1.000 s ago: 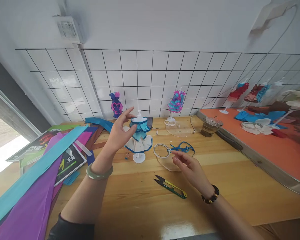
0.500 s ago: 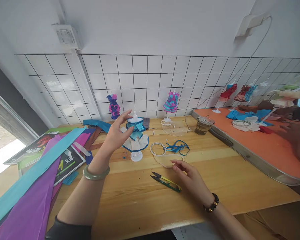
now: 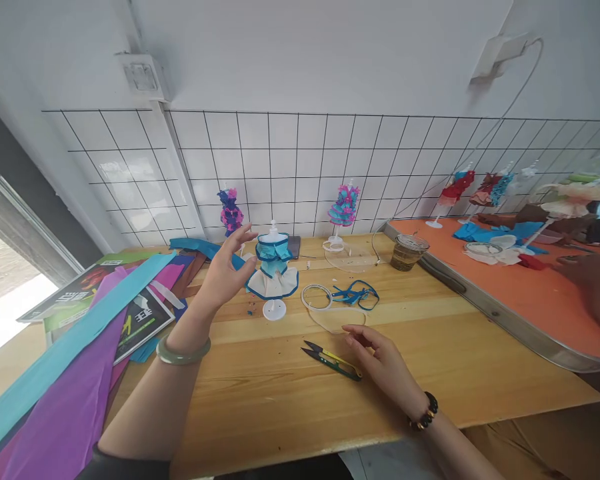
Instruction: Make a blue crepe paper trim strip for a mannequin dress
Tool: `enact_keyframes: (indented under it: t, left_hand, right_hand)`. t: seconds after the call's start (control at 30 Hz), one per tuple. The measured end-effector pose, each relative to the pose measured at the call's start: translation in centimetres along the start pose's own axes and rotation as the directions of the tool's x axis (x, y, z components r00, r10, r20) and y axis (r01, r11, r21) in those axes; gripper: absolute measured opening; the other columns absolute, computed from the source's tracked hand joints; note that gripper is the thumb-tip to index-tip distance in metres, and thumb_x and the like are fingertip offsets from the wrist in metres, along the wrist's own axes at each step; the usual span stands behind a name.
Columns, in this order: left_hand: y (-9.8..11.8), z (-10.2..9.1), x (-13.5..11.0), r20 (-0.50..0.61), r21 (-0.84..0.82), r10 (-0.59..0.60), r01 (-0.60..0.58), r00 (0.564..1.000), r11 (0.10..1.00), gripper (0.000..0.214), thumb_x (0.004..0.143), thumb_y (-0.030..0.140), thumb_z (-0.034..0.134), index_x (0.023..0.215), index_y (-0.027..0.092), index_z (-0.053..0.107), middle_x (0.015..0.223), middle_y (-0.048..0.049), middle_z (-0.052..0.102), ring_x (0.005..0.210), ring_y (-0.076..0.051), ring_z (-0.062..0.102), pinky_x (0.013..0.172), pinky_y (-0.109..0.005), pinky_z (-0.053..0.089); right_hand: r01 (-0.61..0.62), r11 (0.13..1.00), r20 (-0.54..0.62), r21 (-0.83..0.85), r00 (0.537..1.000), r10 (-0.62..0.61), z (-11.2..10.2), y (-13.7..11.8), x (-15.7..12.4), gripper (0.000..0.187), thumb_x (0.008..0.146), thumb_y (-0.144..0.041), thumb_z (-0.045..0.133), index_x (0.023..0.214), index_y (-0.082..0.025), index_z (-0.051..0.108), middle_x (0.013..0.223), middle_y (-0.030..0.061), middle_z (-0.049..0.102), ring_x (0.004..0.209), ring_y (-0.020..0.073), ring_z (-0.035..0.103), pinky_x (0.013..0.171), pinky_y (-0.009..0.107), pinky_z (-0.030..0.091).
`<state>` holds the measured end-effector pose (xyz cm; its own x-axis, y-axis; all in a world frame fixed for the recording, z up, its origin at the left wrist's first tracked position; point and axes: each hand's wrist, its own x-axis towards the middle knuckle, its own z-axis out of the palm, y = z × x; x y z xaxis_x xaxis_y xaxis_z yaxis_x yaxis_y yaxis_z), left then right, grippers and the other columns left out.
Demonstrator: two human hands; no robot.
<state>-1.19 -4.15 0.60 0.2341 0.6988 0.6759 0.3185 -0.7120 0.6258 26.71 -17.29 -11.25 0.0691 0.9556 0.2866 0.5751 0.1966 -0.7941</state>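
A small dress form (image 3: 275,263) in a blue and white ruffled dress stands upright on its round white base in mid-table. Just left of it my left hand (image 3: 229,272) is raised with thumb and fingers apart, holding nothing. My right hand (image 3: 380,360) rests low on the wood, fingers loosely curved and nothing visible in them. Beside its thumb lie yellow and green thread snips (image 3: 333,361), blades pointing left. Beyond the fingertips are a roll of clear tape (image 3: 317,297), a loop of pale cord (image 3: 337,320) and a tangle of blue ribbon (image 3: 356,294).
Fabric strips (image 3: 75,360) and magazines (image 3: 143,320) cover the table's left side. Two more dressed forms, one purple (image 3: 231,212) and one turquoise-pink (image 3: 344,208), stand near the tiled wall. A lidded cup (image 3: 409,252) sits beside an orange table (image 3: 520,287), where another person's blurred hand (image 3: 593,283) shows.
My left hand has drawn slightly left, away from the dress form, uncovering more of the dress. My right hand has barely moved. The view has shifted slightly.
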Motion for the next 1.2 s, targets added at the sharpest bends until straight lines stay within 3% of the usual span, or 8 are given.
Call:
enact_keyframes:
  t: [0.2, 0.3, 0.47, 0.63, 0.87, 1.07, 1.2]
  left_hand:
    - [-1.1, -0.6, -1.4, -0.057, 0.117, -0.089, 0.095, 0.994, 0.989, 0.050, 0.079, 0.027, 0.056, 0.127, 0.024, 0.045, 0.115, -0.0073, 0.059, 0.110, -0.022, 0.053, 0.096, -0.043, 0.040]
    - [-1.7, -0.4, -1.8, -0.150, 0.138, -0.110, 0.131, 0.983, 0.982, 0.032, 0.079, 0.033, 0.057, 0.109, 0.023, 0.059, 0.101, -0.0051, 0.065, 0.096, -0.021, 0.058, 0.087, -0.038, 0.045]
    - [-1.1, 0.0, -1.0, -0.236, 0.164, 0.012, 0.028, 0.972, 0.986, 0.014, 0.080, 0.032, 0.057, 0.084, 0.023, 0.066, 0.089, -0.0023, 0.066, 0.082, -0.018, 0.058, 0.074, -0.031, 0.046]
    - [-0.4, 0.2, 0.5, -0.186, 0.165, 0.075, -0.044, 0.980, 0.985, 0.016, 0.079, 0.031, 0.059, 0.091, 0.022, 0.066, 0.085, -0.0027, 0.064, 0.077, -0.016, 0.056, 0.071, -0.030, 0.046]
    - [-1.7, 0.8, 0.3, -0.115, -0.042, 0.014, -0.019, 0.993, 0.999, 0.031, 0.079, 0.030, 0.058, 0.110, 0.024, 0.059, 0.111, -0.0060, 0.061, 0.102, -0.019, 0.056, 0.084, -0.034, 0.046]
    - [-1.9, 0.8, 0.2, -0.173, -0.109, -0.021, 0.002, 0.985, 0.994, 0.026, 0.079, 0.026, 0.059, 0.104, 0.022, 0.058, 0.104, -0.0051, 0.064, 0.099, -0.018, 0.057, 0.086, -0.034, 0.044]
    - [-1.8, 1.0, 0.3, -0.137, -0.074, -0.001, -0.010, 0.991, 0.997, 0.027, 0.076, 0.020, 0.060, 0.103, 0.023, 0.058, 0.105, -0.0041, 0.064, 0.099, -0.017, 0.057, 0.085, -0.034, 0.044]
  right_hand:
    - [0.009, 1.000, 0.026, -0.011, 1.000, -0.009, 0.4, -0.1, -0.1, 0.030, 0.085, -0.037, 0.047, 0.103, -0.019, 0.063, 0.096, 0.0089, 0.067, 0.080, 0.0203, 0.062, 0.071, 0.036, 0.051]
    - [0.020, 1.000, 0.020, -0.015, 1.000, -0.020, 0.6, -0.5, 0.1, 0.028, 0.085, -0.036, 0.047, 0.101, -0.019, 0.063, 0.095, 0.0089, 0.067, 0.079, 0.0197, 0.061, 0.071, 0.035, 0.051]
    - [0.108, 0.994, -0.022, -0.020, 0.994, -0.108, 0.2, -2.6, 2.5, 0.028, 0.086, -0.037, 0.048, 0.100, -0.019, 0.064, 0.096, 0.0083, 0.066, 0.083, 0.0189, 0.060, 0.071, 0.032, 0.050]
    - [0.267, 0.963, -0.117, -0.034, 0.956, -0.269, -0.7, -7.0, 7.1, 0.027, 0.085, -0.037, 0.049, 0.102, -0.020, 0.063, 0.093, 0.0069, 0.065, 0.081, 0.0179, 0.059, 0.072, 0.034, 0.049]
    - [0.439, 0.895, -0.176, -0.081, 0.877, -0.447, 0.8, -12.1, 11.8, 0.028, 0.083, -0.034, 0.053, 0.109, -0.024, 0.058, 0.108, 0.0064, 0.061, 0.097, 0.0200, 0.056, 0.081, 0.037, 0.048]
    - [0.422, 0.903, -0.114, -0.079, 0.896, -0.428, 2.2, -13.7, 14.4, 0.036, 0.082, -0.037, 0.054, 0.116, -0.026, 0.055, 0.121, 0.0074, 0.056, 0.111, 0.0236, 0.050, 0.090, 0.044, 0.043]
    - [0.386, 0.922, -0.056, 0.023, 0.921, -0.385, 3.5, -14.1, 15.0, 0.045, 0.077, -0.035, 0.060, 0.120, -0.025, 0.051, 0.125, 0.0082, 0.053, 0.114, 0.0233, 0.049, 0.094, 0.044, 0.042]
